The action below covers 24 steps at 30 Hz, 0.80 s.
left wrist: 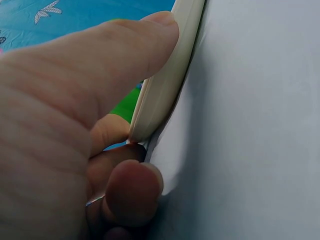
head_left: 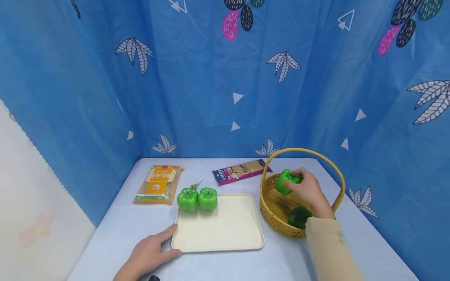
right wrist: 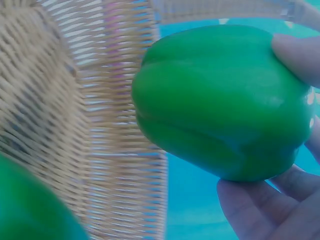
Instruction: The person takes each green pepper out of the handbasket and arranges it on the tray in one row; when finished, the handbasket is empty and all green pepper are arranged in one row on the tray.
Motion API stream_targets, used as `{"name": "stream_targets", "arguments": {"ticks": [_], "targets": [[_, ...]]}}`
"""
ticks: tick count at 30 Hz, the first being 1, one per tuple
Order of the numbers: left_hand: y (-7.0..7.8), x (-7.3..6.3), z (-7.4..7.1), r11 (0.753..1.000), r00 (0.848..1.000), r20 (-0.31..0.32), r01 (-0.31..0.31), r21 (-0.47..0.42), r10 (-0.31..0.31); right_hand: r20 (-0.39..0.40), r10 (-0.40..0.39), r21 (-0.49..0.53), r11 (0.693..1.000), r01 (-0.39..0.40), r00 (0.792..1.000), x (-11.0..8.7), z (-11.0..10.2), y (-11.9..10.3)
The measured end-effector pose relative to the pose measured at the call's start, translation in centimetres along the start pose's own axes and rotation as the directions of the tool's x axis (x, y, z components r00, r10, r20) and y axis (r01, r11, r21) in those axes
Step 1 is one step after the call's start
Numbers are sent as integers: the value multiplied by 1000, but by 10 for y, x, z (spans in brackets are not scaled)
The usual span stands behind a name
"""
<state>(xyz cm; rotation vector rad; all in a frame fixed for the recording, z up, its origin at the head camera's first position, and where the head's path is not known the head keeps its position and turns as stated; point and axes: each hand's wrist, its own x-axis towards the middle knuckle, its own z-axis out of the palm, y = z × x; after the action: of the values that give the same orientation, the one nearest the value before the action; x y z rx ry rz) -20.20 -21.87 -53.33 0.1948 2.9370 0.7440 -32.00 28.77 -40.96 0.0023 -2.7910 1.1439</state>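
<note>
My right hand (head_left: 306, 188) grips a green bell pepper (head_left: 285, 182) between thumb and fingers, over the far part of a wicker basket (head_left: 277, 224). In the right wrist view that bell pepper (right wrist: 225, 102) is beside the woven wall (right wrist: 120, 125). Another, darker-looking green bell pepper (head_left: 299, 217) lies inside the basket. My left hand (head_left: 152, 251) holds the near left corner of a cream tray (head_left: 219, 230), thumb against the rim (left wrist: 167, 85) and fingers around the corner. Two green bell peppers, a left one (head_left: 187, 200) and a right one (head_left: 208, 199), sit at the tray's far left corner.
A bag of grain (head_left: 159, 184) lies at the back left of the white table (head_left: 116, 238). A flat purple-and-tan packet (head_left: 242, 171) lies at the back, and a small item with a clear tip (head_left: 196, 184) is behind the peppers. The basket's tall handle (head_left: 306, 150) arches over it.
</note>
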Motion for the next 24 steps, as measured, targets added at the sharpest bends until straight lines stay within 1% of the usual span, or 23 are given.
{"name": "stream_targets", "arguments": {"ticks": [3, 6, 9, 12, 15, 17, 21, 24], "targets": [[0, 0, 0, 1000, 1000, -8, -1, 5, 1, -16, -18, -11, 1000, 18, 1000, -5, -9, -11], [0, 0, 0, 1000, 1000, -7, 1, 4, -1, -16, -20, -2, 1000, 20, 1000, -11, -13, -19], [-1, 1, 1, 1000, 1000, -1, 4, 2, -4, -1, -36, 25, 999, 36, 999, -18, -10, -28], [-3, 0, 0, 1000, 1000, -4, 8, 5, -8, 32, -86, 58, 995, 84, 996, -23, 1, -43], [-5, 0, 1, 1000, 1000, -9, 5, 0, -5, 67, -157, 88, 985, 151, 985, -27, 19, -60], [-5, 1, 3, 1000, 1000, -5, -2, -9, 1, 86, -188, 101, 979, 179, 978, -29, 35, -68], [-4, 0, 5, 1000, 1000, -3, -14, -18, 14, 115, -226, 110, 971, 214, 967, -28, 77, -79], [-4, -1, 5, 1000, 999, -17, -28, -11, 27, 124, -255, 89, 965, 245, 959, -25, 109, -82]]}}
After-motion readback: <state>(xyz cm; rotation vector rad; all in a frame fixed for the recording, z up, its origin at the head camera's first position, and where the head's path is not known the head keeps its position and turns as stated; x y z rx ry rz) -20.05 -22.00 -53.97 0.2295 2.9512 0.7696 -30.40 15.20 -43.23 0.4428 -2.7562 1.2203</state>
